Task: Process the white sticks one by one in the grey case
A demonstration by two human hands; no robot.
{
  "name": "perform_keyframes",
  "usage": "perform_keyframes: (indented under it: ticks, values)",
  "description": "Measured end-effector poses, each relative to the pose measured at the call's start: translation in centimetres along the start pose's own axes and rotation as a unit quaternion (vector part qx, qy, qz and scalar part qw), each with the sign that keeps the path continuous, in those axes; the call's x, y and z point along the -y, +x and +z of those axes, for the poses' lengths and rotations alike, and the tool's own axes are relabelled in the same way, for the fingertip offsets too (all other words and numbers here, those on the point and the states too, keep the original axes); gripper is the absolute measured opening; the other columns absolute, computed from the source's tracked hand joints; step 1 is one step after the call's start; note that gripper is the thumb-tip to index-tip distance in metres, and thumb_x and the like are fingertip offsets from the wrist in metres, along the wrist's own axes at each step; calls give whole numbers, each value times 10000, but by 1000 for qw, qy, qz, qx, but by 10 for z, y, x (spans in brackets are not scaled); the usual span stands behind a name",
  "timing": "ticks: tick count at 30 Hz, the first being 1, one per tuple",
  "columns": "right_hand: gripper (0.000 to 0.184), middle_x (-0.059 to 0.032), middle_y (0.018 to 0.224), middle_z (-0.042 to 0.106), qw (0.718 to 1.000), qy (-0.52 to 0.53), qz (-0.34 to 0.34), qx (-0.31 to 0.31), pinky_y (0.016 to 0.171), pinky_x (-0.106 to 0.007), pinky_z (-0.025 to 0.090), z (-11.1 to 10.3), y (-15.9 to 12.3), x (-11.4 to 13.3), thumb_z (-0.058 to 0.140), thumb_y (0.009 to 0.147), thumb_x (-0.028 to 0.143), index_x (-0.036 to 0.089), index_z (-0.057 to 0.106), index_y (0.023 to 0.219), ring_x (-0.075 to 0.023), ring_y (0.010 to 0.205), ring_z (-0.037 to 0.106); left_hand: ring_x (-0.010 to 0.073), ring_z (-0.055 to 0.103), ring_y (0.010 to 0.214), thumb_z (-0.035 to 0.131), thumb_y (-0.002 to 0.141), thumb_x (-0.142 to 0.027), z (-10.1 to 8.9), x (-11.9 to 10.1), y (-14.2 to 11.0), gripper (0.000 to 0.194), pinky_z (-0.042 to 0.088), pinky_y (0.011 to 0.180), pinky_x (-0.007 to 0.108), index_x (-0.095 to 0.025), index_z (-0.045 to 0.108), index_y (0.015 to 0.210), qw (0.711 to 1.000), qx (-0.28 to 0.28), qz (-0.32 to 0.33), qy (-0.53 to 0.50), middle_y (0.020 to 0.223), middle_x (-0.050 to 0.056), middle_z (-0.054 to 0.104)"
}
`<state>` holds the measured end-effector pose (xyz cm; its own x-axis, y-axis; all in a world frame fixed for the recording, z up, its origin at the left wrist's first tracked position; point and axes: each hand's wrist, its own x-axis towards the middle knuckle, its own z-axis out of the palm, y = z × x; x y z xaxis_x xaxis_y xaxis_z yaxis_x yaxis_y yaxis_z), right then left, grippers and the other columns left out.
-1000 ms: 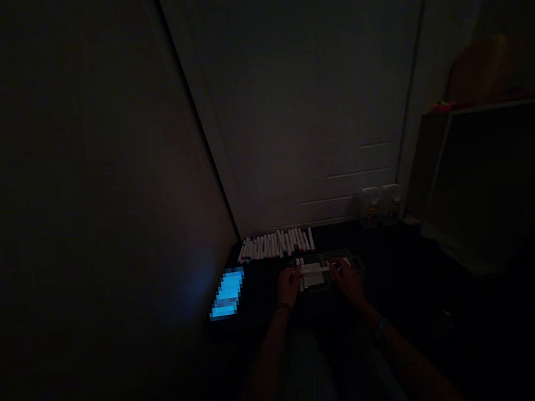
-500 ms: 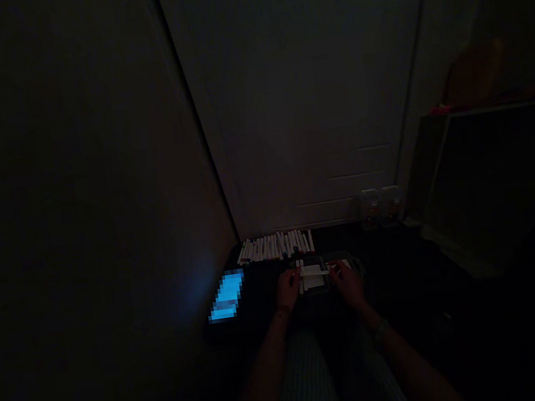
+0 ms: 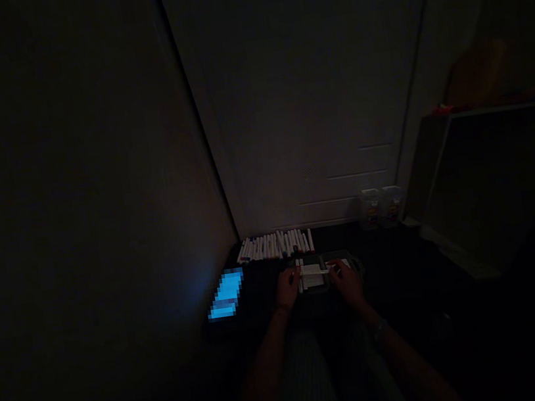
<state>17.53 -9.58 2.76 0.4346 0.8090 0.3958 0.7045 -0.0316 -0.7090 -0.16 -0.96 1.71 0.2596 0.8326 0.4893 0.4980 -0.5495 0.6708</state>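
A white marker (image 3: 314,273) lies crosswise between my hands, one end in each. My left hand (image 3: 288,286) pinches its left end and my right hand (image 3: 346,280) its right end. Below the marker is an open, see-through case (image 3: 327,287), with white inside both halves. Two more white markers (image 3: 302,284) stand lengthwise at the case's left side, next to my left fingers. The dim light hides the fingertips and the finer details.
Behind the case a row of several white markers (image 3: 274,246) with coloured ends lies on the dark table (image 3: 265,294). A glowing, pixelated phone (image 3: 227,294) is at the left. Two clear containers (image 3: 371,208) stand at the back right, near a white door (image 3: 302,89).
Both hands stay almost in place, still holding the marker. The view has shifted very slightly and grown a little darker.
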Motion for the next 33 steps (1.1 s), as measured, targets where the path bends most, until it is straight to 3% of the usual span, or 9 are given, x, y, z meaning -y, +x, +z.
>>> perform_keyframes:
  ticks: [15,33]
  values:
    - [297,8,826,620,1000,4,1,0,578,-205,359,1,1,-1,378,817,369,245,568,1008,-119,666,558,163,539,855,393,825,-376,3,6,0,302,402,790,292,-169,612,845,1000,-7,-12,-13,864,53,621]
    - [287,13,827,622,1000,17,11,8,564,-210,355,1,1,-1,373,829,388,248,559,997,-121,670,568,159,541,826,405,817,-382,2,5,1,289,410,784,293,-177,606,791,1000,-7,-6,-22,829,40,616]
